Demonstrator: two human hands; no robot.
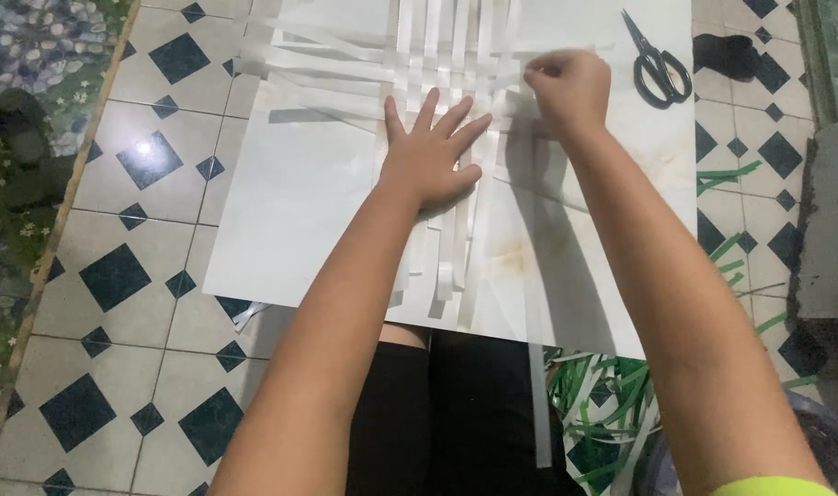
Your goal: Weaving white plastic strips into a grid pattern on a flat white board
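white woven strips (pixel 447 69) on a pale marbled board (pixel 300 202); black scissors (pixel 658 66); green strips (pixel 621 404); white floor (pixel 116 303) with dark teal diamonds.

woven strips (pixel 451 64) on board (pixel 290 202), scissors (pixel 660 66) right

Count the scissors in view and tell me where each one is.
1. The black scissors lie closed on the white board at its far right corner, just right of the right hand. Others may be hidden outside the frame.

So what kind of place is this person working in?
Probably a home floor used as a craft spot: patterned floor tiles, a white board with woven paper strips, and scissors nearby.
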